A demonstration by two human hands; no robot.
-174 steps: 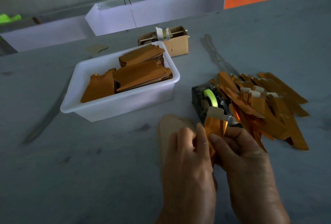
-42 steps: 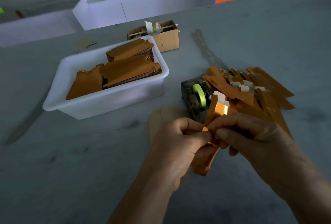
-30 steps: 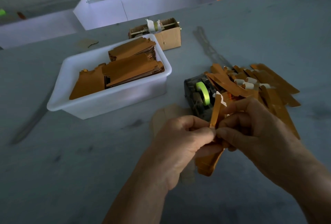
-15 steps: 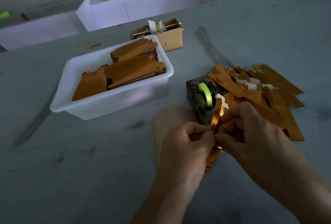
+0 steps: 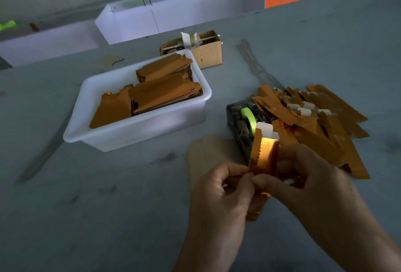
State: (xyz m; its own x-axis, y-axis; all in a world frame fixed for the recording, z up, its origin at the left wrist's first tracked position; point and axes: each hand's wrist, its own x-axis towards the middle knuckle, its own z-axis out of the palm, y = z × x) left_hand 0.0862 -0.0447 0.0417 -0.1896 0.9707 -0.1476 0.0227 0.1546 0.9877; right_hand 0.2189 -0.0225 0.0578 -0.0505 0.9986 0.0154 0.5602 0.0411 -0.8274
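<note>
Both my hands hold one shiny orange-gold card piece upright above the table, its white flap at the top. My left hand pinches its left edge between thumb and forefinger. My right hand grips it from the right, thumb on the front. The piece's lower end pokes out below my fingers. Just behind it stands a dark tape dispenser with a green tape roll.
A heap of folded orange-gold pieces lies right of the dispenser. A white plastic tub holds stacks of flat orange-gold cards. Behind it sits a small cardboard box. A flat brown card lies on the grey table.
The orange-gold piece has turned from edge-on so its shiny face now shows. My hands stay together in front of the dispenser, still holding it.
</note>
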